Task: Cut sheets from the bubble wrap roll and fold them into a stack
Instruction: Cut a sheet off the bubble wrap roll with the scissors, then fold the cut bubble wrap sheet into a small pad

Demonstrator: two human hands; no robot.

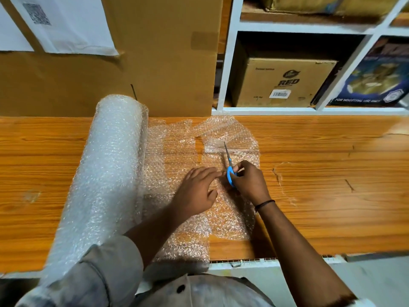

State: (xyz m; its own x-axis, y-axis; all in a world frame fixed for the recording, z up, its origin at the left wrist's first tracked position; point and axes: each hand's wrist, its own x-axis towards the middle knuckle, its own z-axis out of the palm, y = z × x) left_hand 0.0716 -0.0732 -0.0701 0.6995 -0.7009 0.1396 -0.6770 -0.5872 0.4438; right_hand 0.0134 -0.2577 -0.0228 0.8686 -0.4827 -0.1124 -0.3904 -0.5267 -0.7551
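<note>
The desk (332, 173) is orange wood-grain. Behind it stand cardboard (155, 63) panels and a white shelf (228, 63) holding boxes (281, 83). The roll (106, 165) lies on the left of the desk, running from back to front edge. Its unrolled sheet (168, 151) lies flat to the right of it. The left hand (197, 191) rests on the sheet, fingers (205, 172) extended and close together, tips just beside the scissors (229, 169). The right hand (250, 180) grips the blue handles, fingers (240, 168) curled through them. The blades are nearly together, pointing away over the sheet.
</note>
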